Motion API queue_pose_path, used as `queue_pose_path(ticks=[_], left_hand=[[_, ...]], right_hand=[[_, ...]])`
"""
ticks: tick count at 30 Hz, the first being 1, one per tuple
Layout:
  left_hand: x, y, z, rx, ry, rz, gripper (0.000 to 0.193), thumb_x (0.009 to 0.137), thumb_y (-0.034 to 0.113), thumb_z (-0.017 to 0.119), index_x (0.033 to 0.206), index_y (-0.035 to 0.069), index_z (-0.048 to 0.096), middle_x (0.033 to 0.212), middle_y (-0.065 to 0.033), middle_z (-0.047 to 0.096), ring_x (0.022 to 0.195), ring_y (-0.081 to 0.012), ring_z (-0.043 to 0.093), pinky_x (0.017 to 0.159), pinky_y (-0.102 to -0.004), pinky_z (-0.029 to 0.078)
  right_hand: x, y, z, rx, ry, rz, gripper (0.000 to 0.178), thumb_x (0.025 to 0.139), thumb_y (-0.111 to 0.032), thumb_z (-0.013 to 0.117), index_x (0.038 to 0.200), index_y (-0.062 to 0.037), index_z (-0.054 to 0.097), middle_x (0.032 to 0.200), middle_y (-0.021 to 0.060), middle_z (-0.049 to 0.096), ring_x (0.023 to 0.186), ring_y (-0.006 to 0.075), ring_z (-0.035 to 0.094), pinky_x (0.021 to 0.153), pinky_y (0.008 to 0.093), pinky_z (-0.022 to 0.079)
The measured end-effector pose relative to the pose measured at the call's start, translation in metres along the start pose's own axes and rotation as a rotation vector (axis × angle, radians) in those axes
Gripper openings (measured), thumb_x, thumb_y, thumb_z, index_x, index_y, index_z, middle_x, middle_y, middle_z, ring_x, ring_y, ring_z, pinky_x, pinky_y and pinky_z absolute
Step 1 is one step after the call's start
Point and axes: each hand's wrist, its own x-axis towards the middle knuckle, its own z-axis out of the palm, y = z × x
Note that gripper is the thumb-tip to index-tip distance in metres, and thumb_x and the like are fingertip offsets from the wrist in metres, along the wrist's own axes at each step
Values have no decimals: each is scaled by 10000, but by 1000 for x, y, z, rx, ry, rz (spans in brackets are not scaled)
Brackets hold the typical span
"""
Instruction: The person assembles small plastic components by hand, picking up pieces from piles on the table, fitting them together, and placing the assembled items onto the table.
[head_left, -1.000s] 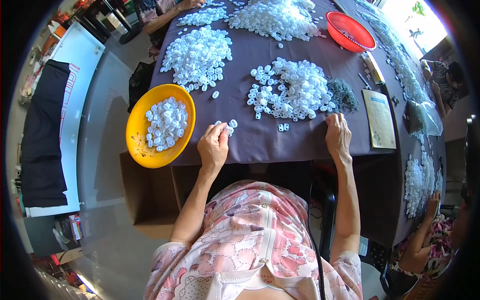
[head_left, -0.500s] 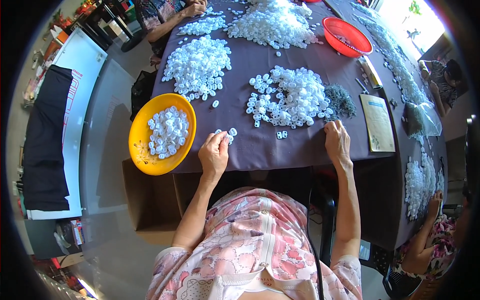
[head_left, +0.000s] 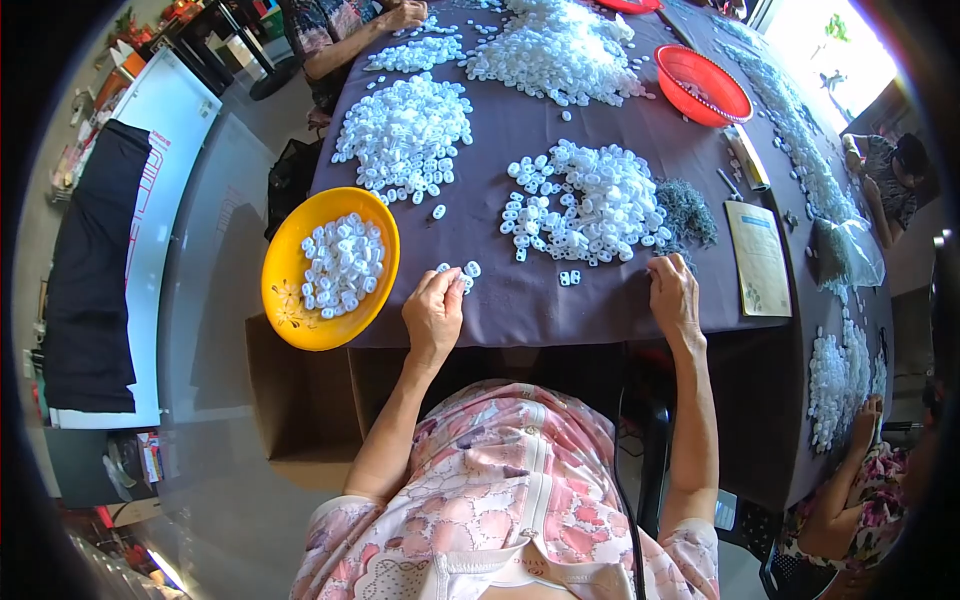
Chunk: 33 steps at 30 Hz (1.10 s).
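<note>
My left hand (head_left: 434, 312) is near the table's front edge, thumb and fingers pinched together at a few small white two-hole plastic pieces (head_left: 472, 269). Whether one of these is between the fingertips is hard to see. My right hand (head_left: 676, 303) rests at the edge with its fingers curled closed, just below a heap of small grey-green parts (head_left: 684, 212); what it holds is hidden. Ahead, between my hands, spreads a pile of white two-hole pieces (head_left: 605, 205), with two pieces (head_left: 569, 278) lying apart in front. A yellow bowl (head_left: 281, 290) of similar white pieces stands left of my left hand.
More white piles (head_left: 402, 135) cover the far table. A red basket (head_left: 705, 87), a beige booklet (head_left: 757, 260) and a roll (head_left: 748, 158) lie to the right. An open cardboard box (head_left: 305, 390) stands below the bowl. Other people work at the far left and right.
The table and its things sit slightly lower in the view. Both my hands stay in nearly the same places, the left still pinched by the white pieces, the right still curled.
</note>
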Motion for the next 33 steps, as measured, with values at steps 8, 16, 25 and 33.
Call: queue_pose_path(ticks=[8,16,25,33], left_hand=[[0,-3,1,6,7,-3,112,834,83,627,924,21,653,808,-106,635,717,-286,636,620,-352,505],[1,-3,1,-9,-9,-10,103,830,64,625,915,13,652,810,-106,637,720,-275,640,624,-343,509],[0,-4,2,1,2,19,112,835,29,624,936,-6,658,795,-111,637,696,-231,640,612,-305,503],[1,-1,-1,-1,-18,-20,109,824,53,630,920,10,655,811,-104,639,711,-264,644,619,-329,509]], right_hand=[[4,3,-3,180,7,37,67,809,-39,562,865,-28,597,821,129,607,791,327,608,684,405,485],[3,-1,-7,333,-5,172,126,735,4,624,858,-20,621,809,110,641,724,268,637,643,342,498],[1,0,-16,415,-106,246,217,694,22,658,907,-20,648,786,83,625,633,174,592,611,288,480],[-4,-3,-10,328,-10,142,139,749,-31,669,886,-22,648,808,118,615,736,268,622,657,348,494]])
